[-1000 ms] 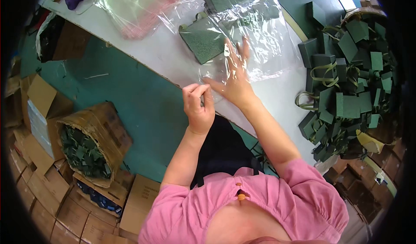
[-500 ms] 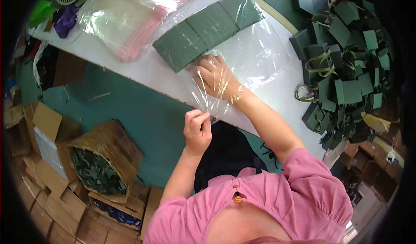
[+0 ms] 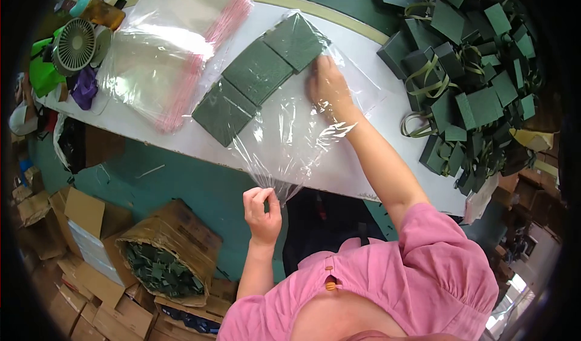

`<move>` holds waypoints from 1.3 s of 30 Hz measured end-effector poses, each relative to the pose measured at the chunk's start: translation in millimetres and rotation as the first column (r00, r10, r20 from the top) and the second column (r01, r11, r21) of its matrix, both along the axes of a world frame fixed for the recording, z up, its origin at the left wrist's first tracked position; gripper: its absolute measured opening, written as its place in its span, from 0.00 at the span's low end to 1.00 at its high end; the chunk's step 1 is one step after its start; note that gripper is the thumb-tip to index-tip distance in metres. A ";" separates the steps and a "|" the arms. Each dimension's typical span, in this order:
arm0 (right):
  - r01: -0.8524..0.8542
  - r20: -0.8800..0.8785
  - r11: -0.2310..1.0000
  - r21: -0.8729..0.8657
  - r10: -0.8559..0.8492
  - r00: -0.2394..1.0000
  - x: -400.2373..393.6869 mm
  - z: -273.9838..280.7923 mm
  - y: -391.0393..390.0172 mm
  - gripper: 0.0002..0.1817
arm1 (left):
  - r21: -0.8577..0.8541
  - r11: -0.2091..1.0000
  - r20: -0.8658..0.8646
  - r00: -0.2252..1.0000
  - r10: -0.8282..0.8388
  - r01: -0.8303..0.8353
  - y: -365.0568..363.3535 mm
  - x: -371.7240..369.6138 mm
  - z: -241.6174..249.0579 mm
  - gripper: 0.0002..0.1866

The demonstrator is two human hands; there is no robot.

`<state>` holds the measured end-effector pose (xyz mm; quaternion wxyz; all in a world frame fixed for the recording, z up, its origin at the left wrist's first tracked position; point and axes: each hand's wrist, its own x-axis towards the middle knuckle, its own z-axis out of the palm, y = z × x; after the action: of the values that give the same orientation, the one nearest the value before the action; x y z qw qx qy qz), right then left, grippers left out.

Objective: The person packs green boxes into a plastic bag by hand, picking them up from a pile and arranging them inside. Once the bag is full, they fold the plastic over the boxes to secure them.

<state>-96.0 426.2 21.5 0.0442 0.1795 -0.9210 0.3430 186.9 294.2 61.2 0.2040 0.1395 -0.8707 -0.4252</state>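
Observation:
Dark green boxes lie in a slanted row inside a clear plastic bag on the white table. My left hand is closed in a pinch on the bag's gathered edge, just past the table's front edge. My right hand reaches inside the bag, with plastic over the wrist. Its fingers curl against the side of the box at the far right end of the row; the fingertips are partly hidden.
Flat clear bags with pink edges lie to the left, near a small fan. Many green boxes with ribbon handles are heaped at the right. A carton of green pieces stands on the floor, lower left, beside the white table's front edge.
My right hand has slid from the row's near side to its far right end. The boxes now sit slightly staggered. My left hand has pulled the bag's edge lower, stretching the plastic.

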 end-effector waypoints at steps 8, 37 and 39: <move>-0.074 0.232 0.997 0.023 0.067 0.970 3.0 21.3 5.0 0.19 | -0.101 0.995 0.127 0.991 0.030 -0.017 16.4 -5.6 16.7 0.17; -0.064 -0.105 0.961 0.268 0.095 0.990 49.4 101.9 367.6 0.36 | 0.158 0.782 0.255 0.740 -0.622 0.603 147.9 -120.4 22.4 0.26; -0.061 0.006 0.965 0.256 0.062 0.998 48.9 93.6 358.5 0.34 | 0.148 0.798 0.319 0.735 -0.598 0.585 142.7 -111.8 24.4 0.25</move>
<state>-47.1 784.7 115.1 0.0110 0.2126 -0.9514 0.2223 75.0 436.9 85.6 -0.1023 -0.0673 -0.8834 -0.4524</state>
